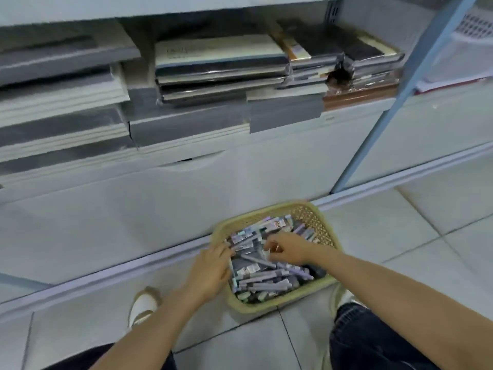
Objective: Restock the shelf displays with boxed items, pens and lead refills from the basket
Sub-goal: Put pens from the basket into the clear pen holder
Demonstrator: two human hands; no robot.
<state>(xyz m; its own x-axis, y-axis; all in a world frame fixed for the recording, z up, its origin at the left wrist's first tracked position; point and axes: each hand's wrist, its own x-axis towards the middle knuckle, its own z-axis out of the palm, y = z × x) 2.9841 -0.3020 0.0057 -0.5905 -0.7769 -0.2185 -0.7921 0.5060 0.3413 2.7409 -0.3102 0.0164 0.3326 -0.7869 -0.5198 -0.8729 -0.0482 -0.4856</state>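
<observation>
Tan plastic basket (pixel 280 308) holds the pens (pixel 266 279); left hand (pixel 210 268) rests slack on its left rim, right hand (pixel 289 251) curls into its pile, grasp unclear. Picking step, seemingly; next needs a firm pinch.

left hand (pixel 210 273), right hand (pixel 286 251) among pens (pixel 266 279), basket (pixel 314 217) on floor (pixel 400 236)

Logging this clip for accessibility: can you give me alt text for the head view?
Both hands reach into a tan basket of pens and small packs on the tiled floor: the left hand at its left rim, the right hand curled among them. Above, a white shelf holds stacked notebooks.
</observation>
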